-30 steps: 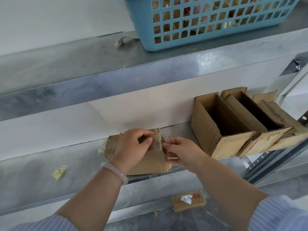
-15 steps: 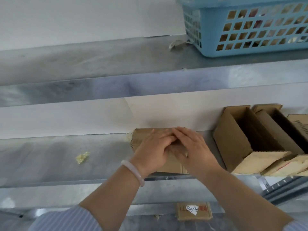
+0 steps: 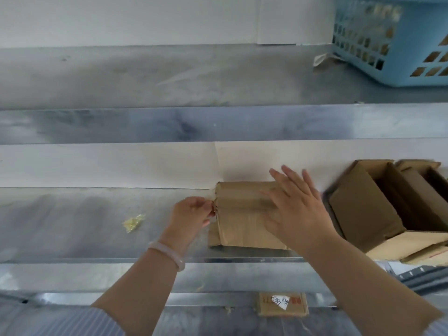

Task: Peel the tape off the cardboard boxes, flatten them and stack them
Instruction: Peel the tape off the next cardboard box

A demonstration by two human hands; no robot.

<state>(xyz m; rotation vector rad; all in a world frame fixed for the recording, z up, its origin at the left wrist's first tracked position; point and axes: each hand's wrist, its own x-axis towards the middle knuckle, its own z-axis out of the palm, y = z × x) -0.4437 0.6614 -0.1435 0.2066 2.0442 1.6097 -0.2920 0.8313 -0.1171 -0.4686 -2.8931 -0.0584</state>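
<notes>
- The flattened box (image 3: 242,214) is laid on the middle shelf (image 3: 72,226), pushed back near the white wall, so that it is steadied while it is worked on.
- Its left edge is pinched between the curled fingers and thumb of the left hand (image 3: 191,217). Whether tape or bare cardboard is gripped cannot be told, though a tape end is judged likely.
- The right hand (image 3: 295,209) is spread flat with straight fingers over the box's right part and nothing is gripped. It is blurred, so contact cannot be confirmed; it is probably meant to hold the cardboard down against the pull.
- Just to the right, open boxes (image 3: 363,209) are stood together, apparently awaiting the same treatment.
- A crumpled tape scrap (image 3: 133,223) is left on the shelf, well to the left.
- A blue basket (image 3: 392,44) is kept on the shelf above.
</notes>
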